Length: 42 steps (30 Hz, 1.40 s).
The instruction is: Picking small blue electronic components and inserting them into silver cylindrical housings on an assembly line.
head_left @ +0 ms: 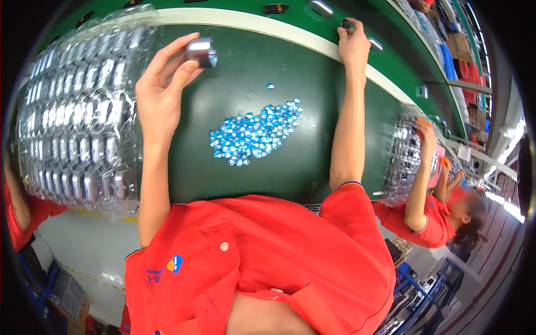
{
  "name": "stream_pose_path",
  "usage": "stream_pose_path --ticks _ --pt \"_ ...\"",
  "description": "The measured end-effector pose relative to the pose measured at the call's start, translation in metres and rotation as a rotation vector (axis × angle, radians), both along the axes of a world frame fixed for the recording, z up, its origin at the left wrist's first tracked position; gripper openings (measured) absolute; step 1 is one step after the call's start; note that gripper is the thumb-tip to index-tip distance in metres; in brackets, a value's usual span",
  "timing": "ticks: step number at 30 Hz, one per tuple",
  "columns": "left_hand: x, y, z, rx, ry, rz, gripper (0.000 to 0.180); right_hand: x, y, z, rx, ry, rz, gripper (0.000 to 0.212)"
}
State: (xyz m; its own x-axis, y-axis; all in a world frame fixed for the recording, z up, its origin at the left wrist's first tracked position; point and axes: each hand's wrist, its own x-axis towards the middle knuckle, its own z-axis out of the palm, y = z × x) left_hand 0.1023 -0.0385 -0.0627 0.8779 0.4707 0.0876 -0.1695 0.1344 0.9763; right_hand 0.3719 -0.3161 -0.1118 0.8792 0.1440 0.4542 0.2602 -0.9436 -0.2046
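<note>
My left hand is raised over the left side of the dark green table. Its thumb and fingers pinch a shiny grey, hollow rounded housing, whose open end faces right. My right arm stretches far forward, and my right hand closes its fingertips on a small black part at the white rail beside the green belt. Between my arms lies a loose pile of small, glittering blue pieces. One more blue piece sits apart, just beyond the pile.
Stacked clear plastic trays with rows of silvery housings fill the left side. Past the white rail, the green belt carries several parts, including a silvery housing and a black piece. At right, a co-worker reaches over another clear tray.
</note>
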Motion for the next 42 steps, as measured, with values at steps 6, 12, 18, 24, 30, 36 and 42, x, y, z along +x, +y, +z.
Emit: stream_pose_path --ticks 6,12,18,24,30,36,42 --pt "-0.007 0.008 0.003 -0.03 0.008 0.042 0.036 -0.133 0.102 0.073 0.945 0.684 0.886 0.043" --pt "-0.003 -0.001 0.013 -0.02 -0.043 0.04 0.037 -0.173 0.125 0.075 0.897 0.44 0.965 0.04" --pt "-0.007 -0.002 0.015 -0.022 -0.038 0.018 0.037 -0.176 0.125 0.067 0.809 0.326 0.959 0.037" --pt "-0.011 0.0 0.013 -0.046 0.009 0.019 0.035 -0.18 0.126 0.069 0.935 0.646 0.908 0.032" --pt "-0.017 -0.001 0.005 0.092 -0.025 -0.036 0.035 -0.167 0.119 0.049 1.409 1.331 0.992 0.04" --pt "-0.029 -0.002 0.006 0.038 -0.015 -0.123 0.038 -0.184 0.126 0.048 1.386 1.612 1.012 0.05" --pt "-0.042 -0.006 0.033 0.312 0.012 -0.04 0.042 -0.202 0.129 0.061 1.383 1.445 1.038 0.048"
